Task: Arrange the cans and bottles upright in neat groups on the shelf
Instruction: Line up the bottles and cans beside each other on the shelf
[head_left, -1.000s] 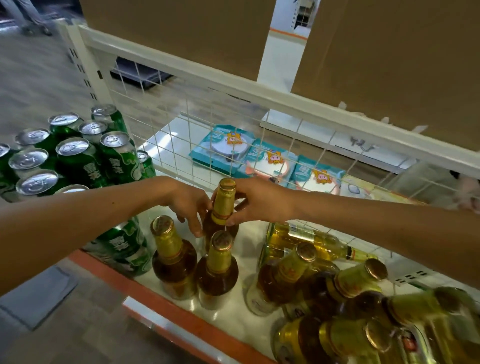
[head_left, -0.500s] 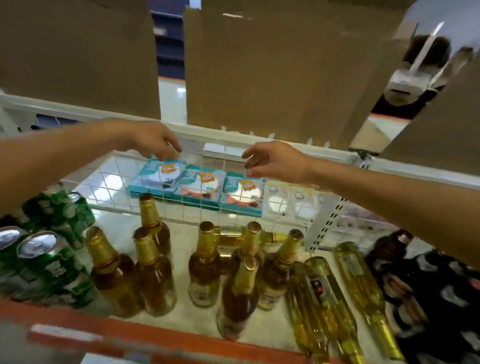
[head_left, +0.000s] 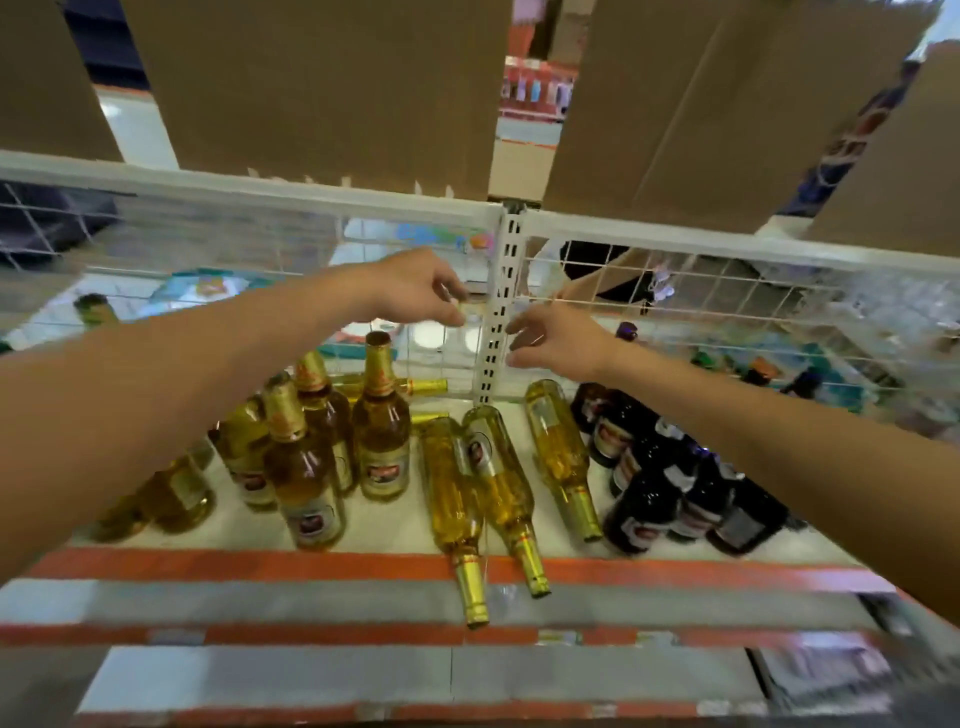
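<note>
The shelf (head_left: 208, 564) has a white floor and an orange front edge, with cardboard boxes (head_left: 322, 88) on the level above and a wire grid (head_left: 675, 291) closing its back edge. Toward the left, a group of golden bottles (head_left: 382, 436) stands upright and close together; toward the right, the dark bottles (head_left: 654, 499) form a second group, mostly upright as far as the blur allows me to say. Between the two groups three golden bottles lie on their sides: the first lying bottle (head_left: 454, 488) and the second lying bottle (head_left: 501, 478) touch each other and their necks pass over the front edge, while the third lying bottle (head_left: 558, 452) lies just beside the dark group. One more bottle (head_left: 415, 386) lies along the back edge. The left hand (head_left: 415, 291) and the right hand (head_left: 561, 340) hover near the white post (head_left: 501, 312), fingers loosely curled, holding nothing. I judge the step to be choosing the next bottle; the next move needs a hand to come down, grip a lying bottle by the neck and stand it beside the golden group.
</note>
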